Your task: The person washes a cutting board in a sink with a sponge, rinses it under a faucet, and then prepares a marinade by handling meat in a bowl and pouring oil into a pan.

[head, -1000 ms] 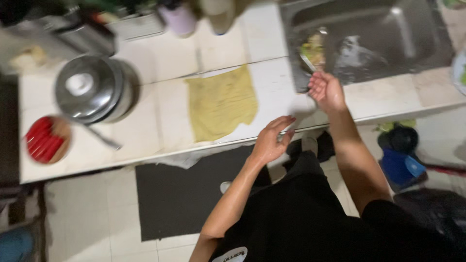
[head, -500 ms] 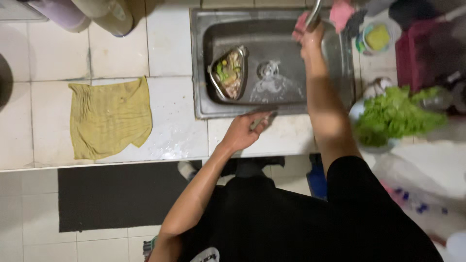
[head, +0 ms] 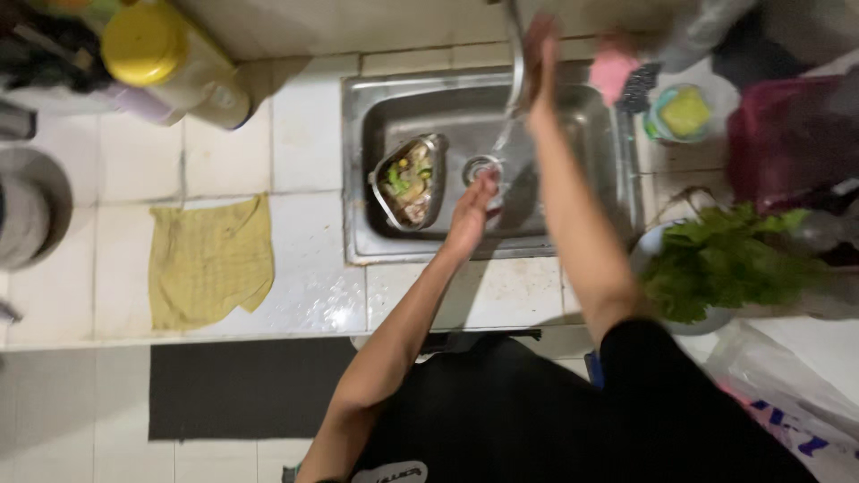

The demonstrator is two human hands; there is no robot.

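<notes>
Head view: right hand (head: 540, 63) fingers on tap (head: 515, 54), grip unclear; left hand (head: 472, 207) open, empty, under water over sink (head: 358, 179). Rinsing step; next calls for rubbing palms.

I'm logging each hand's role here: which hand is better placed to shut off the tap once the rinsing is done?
Right, probably. The right hand is already up at the faucet, while the left hand sits low under the water stream in the sink.

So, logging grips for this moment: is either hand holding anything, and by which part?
The left hand holds nothing, open under the running water. The right hand is at the faucet; its grip is too blurred to tell.
</notes>
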